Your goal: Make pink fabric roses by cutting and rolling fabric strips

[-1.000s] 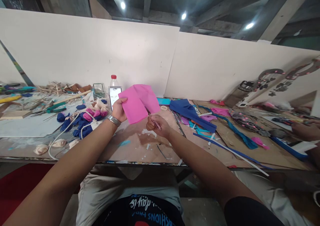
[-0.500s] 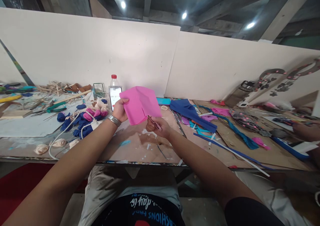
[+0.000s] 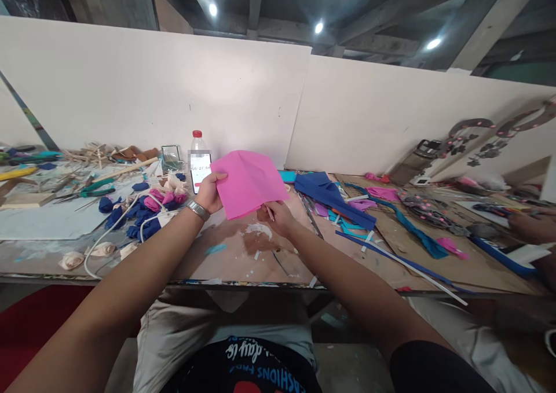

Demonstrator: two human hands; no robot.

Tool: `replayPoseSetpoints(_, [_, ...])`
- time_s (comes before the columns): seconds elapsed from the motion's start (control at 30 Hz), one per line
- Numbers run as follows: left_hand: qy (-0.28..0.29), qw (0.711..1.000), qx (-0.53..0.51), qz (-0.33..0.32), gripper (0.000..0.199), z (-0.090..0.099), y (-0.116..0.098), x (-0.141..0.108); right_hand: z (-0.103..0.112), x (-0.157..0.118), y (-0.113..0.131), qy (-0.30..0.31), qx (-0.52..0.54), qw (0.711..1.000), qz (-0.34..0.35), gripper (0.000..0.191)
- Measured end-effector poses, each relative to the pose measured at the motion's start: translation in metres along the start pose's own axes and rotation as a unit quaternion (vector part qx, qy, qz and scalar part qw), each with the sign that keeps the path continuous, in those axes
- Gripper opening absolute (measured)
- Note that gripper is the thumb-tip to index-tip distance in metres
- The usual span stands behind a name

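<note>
A bright pink sheet [image 3: 249,182], cloth or crepe-like paper, is held up above the middle of the table. My left hand [image 3: 209,191], with a metal watch on the wrist, pinches its left edge, thumb on the near face. At the sheet's lower right edge, my right hand [image 3: 278,216] is closed around a pair of scissors [image 3: 270,212]. Only part of their handles shows; the blades are hidden by the sheet and my fingers.
Left lie navy and pink fabric flowers [image 3: 150,213], cream rosettes [image 3: 72,260], a white cord and green-handled pliers [image 3: 99,187]. A phone [image 3: 200,173] leans on a bottle [image 3: 197,141]. Blue cloth [image 3: 330,196] and strips lie right; another person's hand [image 3: 532,225] is far right.
The pink sheet has spread flatter and shifted slightly right. The slit at its lower edge no longer shows. My right hand has turned, so less of the scissors is visible.
</note>
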State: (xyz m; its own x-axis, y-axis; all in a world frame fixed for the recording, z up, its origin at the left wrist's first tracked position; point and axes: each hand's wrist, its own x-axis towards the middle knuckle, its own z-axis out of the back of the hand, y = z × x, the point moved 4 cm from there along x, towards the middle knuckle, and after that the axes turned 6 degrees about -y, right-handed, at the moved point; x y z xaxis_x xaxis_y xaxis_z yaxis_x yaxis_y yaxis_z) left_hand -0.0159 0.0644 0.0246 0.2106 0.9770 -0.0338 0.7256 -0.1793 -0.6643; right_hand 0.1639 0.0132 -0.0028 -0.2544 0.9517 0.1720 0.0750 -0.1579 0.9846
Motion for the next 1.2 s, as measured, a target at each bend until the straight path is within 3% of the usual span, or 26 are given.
replayPoseSetpoints(0.27, [-0.033, 0.999, 0.002, 0.010, 0.047, -0.006, -0.003, -0.005, 0.000, -0.007, -0.004, -0.026, -0.104, 0.994, -0.012, 0.044])
replayPoseSetpoints(0.4, [-0.042, 0.999, -0.006, 0.011, 0.042, -0.008, -0.005, -0.008, -0.005, -0.009, -0.004, 0.028, -0.095, 0.995, 0.004, 0.039])
replayPoseSetpoints(0.6, [-0.036, 0.999, -0.003, 0.020, 0.044, -0.009, -0.005, -0.010, -0.003, -0.008, -0.004, 0.053, -0.071, 0.996, 0.030, 0.035])
replayPoseSetpoints(0.8, [-0.038, 0.999, -0.008, 0.016, 0.047, -0.008, -0.006, -0.010, -0.004, -0.008, -0.003, 0.055, -0.038, 0.998, 0.018, 0.033])
replayPoseSetpoints(1.0, [-0.034, 0.999, -0.017, 0.005, 0.049, -0.007, -0.007, -0.007, -0.002, -0.010, 0.005, 0.037, -0.066, 0.996, 0.053, 0.042])
replayPoseSetpoints(1.2, [-0.030, 0.999, -0.017, -0.002, 0.049, -0.006, -0.006, -0.006, 0.000, -0.007, -0.004, 0.038, -0.055, 0.997, 0.037, 0.043])
